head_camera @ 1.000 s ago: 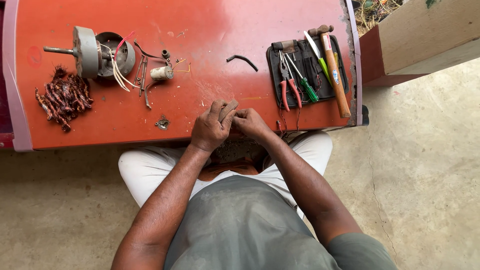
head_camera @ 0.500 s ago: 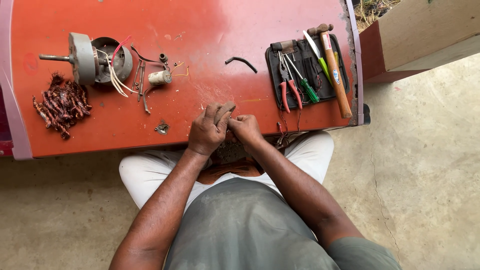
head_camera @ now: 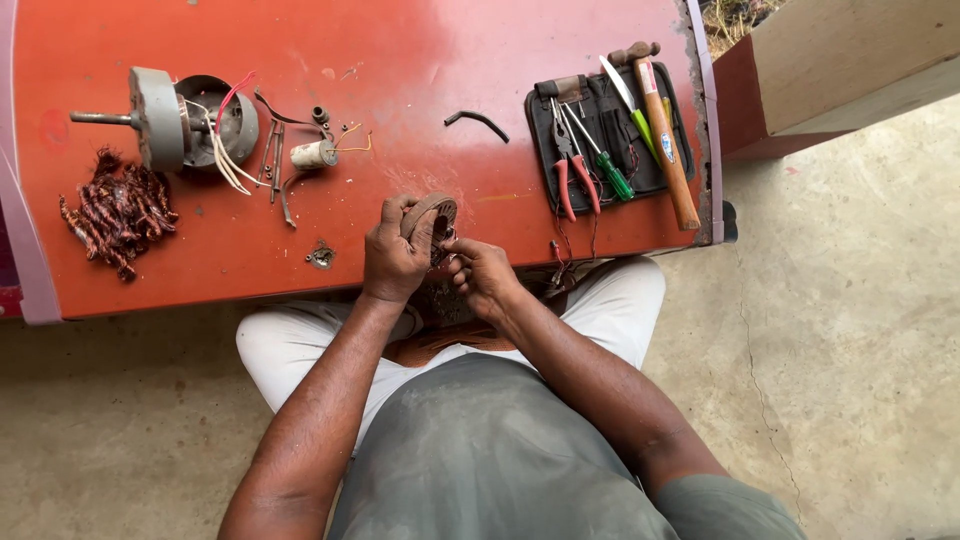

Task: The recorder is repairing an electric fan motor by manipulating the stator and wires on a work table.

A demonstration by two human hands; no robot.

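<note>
While closed, both grips on ring

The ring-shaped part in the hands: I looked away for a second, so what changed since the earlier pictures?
Little changed. Both hands stayed together at the table's near edge; the left hand keeps its grip on the ring-shaped part, now more exposed, while the right hand works at it. The motor, copper wire and tool pouch stayed put.

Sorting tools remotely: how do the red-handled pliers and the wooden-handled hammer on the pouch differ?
The pliers have two red-sleeved handles; the hammer has one plain wooden handle. The pliers are shorter and lie within the black tool pouch; the hammer's handle runs past its near edge. Neither is touched.
</note>
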